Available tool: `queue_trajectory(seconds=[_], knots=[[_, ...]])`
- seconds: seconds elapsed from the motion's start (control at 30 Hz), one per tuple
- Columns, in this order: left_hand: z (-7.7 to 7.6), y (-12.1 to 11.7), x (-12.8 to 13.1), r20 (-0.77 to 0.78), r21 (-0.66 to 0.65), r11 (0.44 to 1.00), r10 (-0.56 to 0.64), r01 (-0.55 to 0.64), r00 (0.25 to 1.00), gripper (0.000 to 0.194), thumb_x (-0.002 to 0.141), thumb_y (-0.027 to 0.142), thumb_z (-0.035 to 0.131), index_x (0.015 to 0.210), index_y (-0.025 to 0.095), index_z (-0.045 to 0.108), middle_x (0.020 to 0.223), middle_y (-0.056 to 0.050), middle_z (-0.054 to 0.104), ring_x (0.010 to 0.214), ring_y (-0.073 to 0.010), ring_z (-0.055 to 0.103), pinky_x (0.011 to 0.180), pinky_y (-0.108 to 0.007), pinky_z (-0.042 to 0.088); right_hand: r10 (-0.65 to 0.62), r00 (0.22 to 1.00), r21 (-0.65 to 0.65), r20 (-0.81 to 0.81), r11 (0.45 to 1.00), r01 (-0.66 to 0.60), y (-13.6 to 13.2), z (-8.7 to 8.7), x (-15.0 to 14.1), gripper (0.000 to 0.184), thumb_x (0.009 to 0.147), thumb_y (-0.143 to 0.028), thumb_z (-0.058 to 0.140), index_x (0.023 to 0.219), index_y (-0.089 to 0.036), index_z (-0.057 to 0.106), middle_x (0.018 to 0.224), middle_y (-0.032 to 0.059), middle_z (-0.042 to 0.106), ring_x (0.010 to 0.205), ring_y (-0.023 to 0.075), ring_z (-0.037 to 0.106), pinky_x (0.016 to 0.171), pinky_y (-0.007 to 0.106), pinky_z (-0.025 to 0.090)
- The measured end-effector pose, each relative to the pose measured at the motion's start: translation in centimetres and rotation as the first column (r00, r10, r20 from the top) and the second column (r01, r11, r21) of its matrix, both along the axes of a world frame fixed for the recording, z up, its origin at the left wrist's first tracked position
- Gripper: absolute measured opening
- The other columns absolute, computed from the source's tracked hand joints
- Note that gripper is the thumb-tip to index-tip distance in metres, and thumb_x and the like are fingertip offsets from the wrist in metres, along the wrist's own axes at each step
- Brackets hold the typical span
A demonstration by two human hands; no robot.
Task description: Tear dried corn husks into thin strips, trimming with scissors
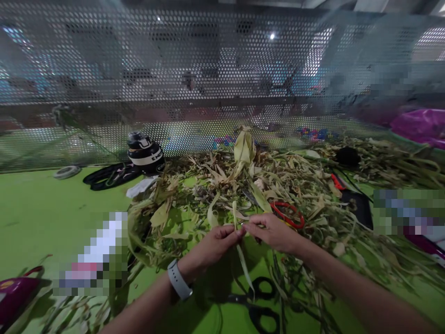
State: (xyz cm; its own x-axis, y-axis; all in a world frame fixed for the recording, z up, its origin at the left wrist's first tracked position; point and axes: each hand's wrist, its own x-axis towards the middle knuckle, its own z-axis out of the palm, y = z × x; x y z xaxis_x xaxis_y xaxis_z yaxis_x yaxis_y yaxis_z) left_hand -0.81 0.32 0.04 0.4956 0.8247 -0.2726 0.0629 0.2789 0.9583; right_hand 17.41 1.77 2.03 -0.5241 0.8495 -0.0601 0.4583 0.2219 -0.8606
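Both hands meet over the green table [31, 208], pinching a narrow pale strip of corn husk [239, 260]. One end of it rises above the fingers and the other hangs toward the table. My left hand [220, 241], with a watch [179, 279] on the wrist, grips it from the left. Touching it from the right, my right hand [273, 232] has its thumb and forefinger pressed together at the same spot. Black-handled scissors [264, 301] lie below the hands. Just behind my right hand are red-handled scissors [288, 214], partly covered by husk.
Dried husk scraps [208, 171] spread widely over the table. A bundled husk shape [244, 147] stands at the back before a perforated metal screen [208, 69]. A black jar-like bottle [144, 155], a tape roll [66, 172] and a dark phone-like slab [358, 206] lie around.
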Motion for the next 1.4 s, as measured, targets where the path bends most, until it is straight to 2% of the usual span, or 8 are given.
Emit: queue_trajectory(seconds=[0.13,0.23,0.37,0.4,0.53,0.8,1.1,1.4], knots=[[0.2,-0.2,0.2,0.051,-0.073,0.996,0.049,-0.045,0.997,0.036,0.071,0.048,0.062,0.063,0.013,0.060,0.052,0.006,0.042,0.047,-0.0055,0.031,0.045,-0.018,0.025,-0.033,0.999,-0.059,-0.029,0.998,0.031,0.4,0.0,-0.1,0.040,0.087,-0.042,0.041,0.057,-0.017,0.046,0.052,-0.0032,0.045,0.050,0.0094,0.043,0.049,0.021,0.034],[0.4,-0.3,0.3,0.186,-0.212,0.968,0.172,-0.132,0.967,0.032,0.073,0.045,0.062,0.072,0.013,0.063,0.054,0.003,0.052,0.048,-0.0069,0.043,0.050,-0.018,0.034,-0.214,0.973,0.138,-0.083,0.965,0.224,0.7,0.5,0.4,0.029,0.085,-0.041,0.045,0.072,-0.017,0.053,0.066,0.0003,0.054,0.061,0.0129,0.051,0.058,0.023,0.040],[0.5,-0.2,0.6,0.362,-0.307,0.923,0.337,-0.231,0.869,0.028,0.074,0.037,0.064,0.090,0.014,0.064,0.078,-0.006,0.068,0.075,-0.0152,0.061,0.071,-0.024,0.044,-0.427,0.872,0.607,-0.238,0.636,0.477,-0.2,1.4,0.8,0.014,0.084,-0.030,0.050,0.082,-0.017,0.054,0.077,0.0039,0.055,0.074,0.0159,0.052,0.067,0.026,0.040],[0.4,-0.2,0.7,0.386,-0.300,0.918,0.364,-0.258,0.848,0.028,0.073,0.035,0.065,0.092,0.015,0.064,0.083,-0.007,0.069,0.081,-0.0166,0.062,0.076,-0.025,0.044,-0.382,0.901,0.648,-0.204,0.638,0.417,-0.7,1.4,0.6,0.014,0.085,-0.028,0.048,0.076,-0.018,0.054,0.072,0.0028,0.054,0.069,0.0149,0.051,0.064,0.025,0.039],[0.1,-0.9,1.4,0.460,-0.285,0.903,0.423,-0.322,0.781,0.022,0.075,0.028,0.064,0.094,0.018,0.066,0.098,-0.006,0.069,0.095,-0.0177,0.060,0.089,-0.027,0.040,-0.133,0.984,0.514,0.118,0.856,0.054,-2.3,0.0,-1.0,0.022,0.085,-0.031,0.048,0.068,-0.018,0.053,0.061,-0.0003,0.054,0.055,0.0113,0.047,0.054,0.022,0.034],[-0.4,-1.7,2.4,0.403,-0.205,0.872,0.490,-0.445,0.773,0.021,0.071,0.032,0.068,0.084,0.016,0.072,0.084,-0.006,0.071,0.085,-0.0165,0.061,0.083,-0.026,0.043,-0.023,1.000,0.282,0.012,0.959,0.019,-2.4,-2.9,-2.4,0.023,0.081,-0.021,0.044,0.058,-0.019,0.039,0.056,-0.0037,0.041,0.053,0.0098,0.036,0.051,0.021,0.028],[0.1,-1.4,2.3,0.350,-0.140,0.891,0.453,-0.432,0.820,0.022,0.070,0.033,0.068,0.079,0.014,0.072,0.072,-0.005,0.070,0.071,-0.0151,0.061,0.068,-0.023,0.046,0.048,0.999,-0.001,-0.022,0.999,-0.048,-2.4,-2.7,-2.4,0.024,0.079,-0.023,0.047,0.058,-0.019,0.036,0.053,-0.0058,0.036,0.051,0.0088,0.032,0.047,0.020,0.026],[-0.7,-1.4,2.5,0.344,-0.161,0.861,0.507,-0.483,0.790,0.024,0.069,0.034,0.069,0.081,0.014,0.071,0.087,-0.009,0.070,0.084,-0.0181,0.061,0.077,-0.026,0.046,0.029,0.999,0.030,-0.017,0.999,-0.029,-2.9,-2.7,-2.8,0.023,0.077,-0.021,0.048,0.057,-0.019,0.036,0.051,-0.0062,0.036,0.049,0.0082,0.032,0.046,0.020,0.025]])
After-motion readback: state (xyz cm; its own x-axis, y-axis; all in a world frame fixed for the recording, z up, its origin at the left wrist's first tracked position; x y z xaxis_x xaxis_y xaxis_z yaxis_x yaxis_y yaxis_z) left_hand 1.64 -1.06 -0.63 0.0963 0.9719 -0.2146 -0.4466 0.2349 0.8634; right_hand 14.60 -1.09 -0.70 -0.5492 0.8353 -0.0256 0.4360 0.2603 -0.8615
